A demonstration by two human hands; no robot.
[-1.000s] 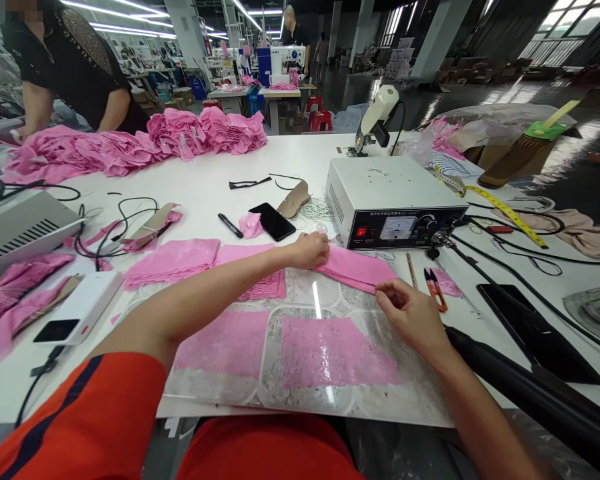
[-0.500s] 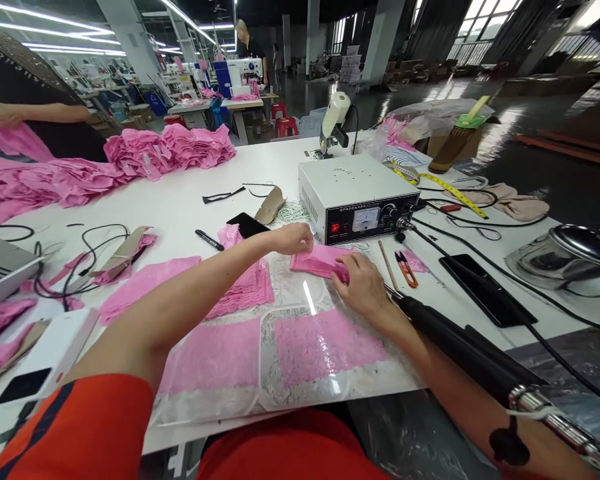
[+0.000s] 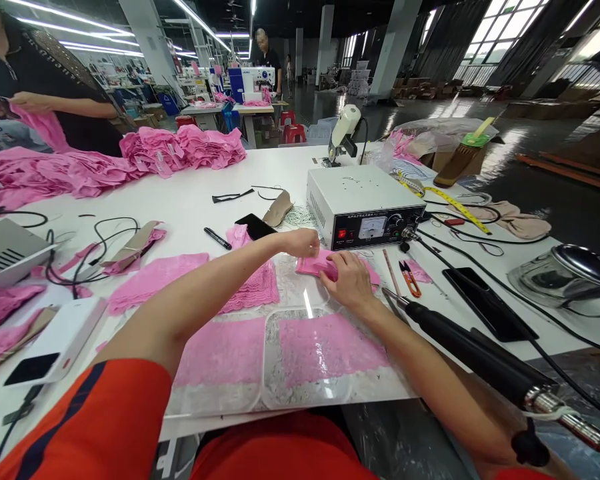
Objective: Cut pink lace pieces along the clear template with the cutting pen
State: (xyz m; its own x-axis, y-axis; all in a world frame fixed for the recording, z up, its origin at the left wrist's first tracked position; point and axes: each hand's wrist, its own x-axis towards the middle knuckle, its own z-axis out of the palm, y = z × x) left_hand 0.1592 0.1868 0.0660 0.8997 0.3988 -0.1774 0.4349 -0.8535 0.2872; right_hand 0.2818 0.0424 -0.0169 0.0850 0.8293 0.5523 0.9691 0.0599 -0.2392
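A piece of pink fabric point(image 3: 307, 265) lies on the table just in front of the grey control box. My left hand point(image 3: 304, 243) is closed at its far left edge, fingertips curled down onto the cloth. My right hand point(image 3: 353, 277) pinches a raised fold of it, with thumb and fingers close to the left hand. More of the cloth shows to the right of that hand. Left of it lies a stack of pink lace-edged pieces point(image 3: 253, 287). Nearer me, pink rectangles point(image 3: 333, 348) show through a clear sheet on the table.
The control box point(image 3: 365, 180) stands behind my hands. A black handheld tool point(image 3: 460, 340) lies beside my right forearm, near orange thread snips point(image 3: 410, 279) and a black phone point(image 3: 485, 303). A marker point(image 3: 217, 238) lies left. Across the table, a person point(image 3: 55, 93) handles pink cloth beside a pink heap point(image 3: 180, 152).
My right hand has slid left along the pink fabric, closer to my left hand, uncovering cloth on its right. The left hand stays at the fabric's edge. The view has shifted slightly.
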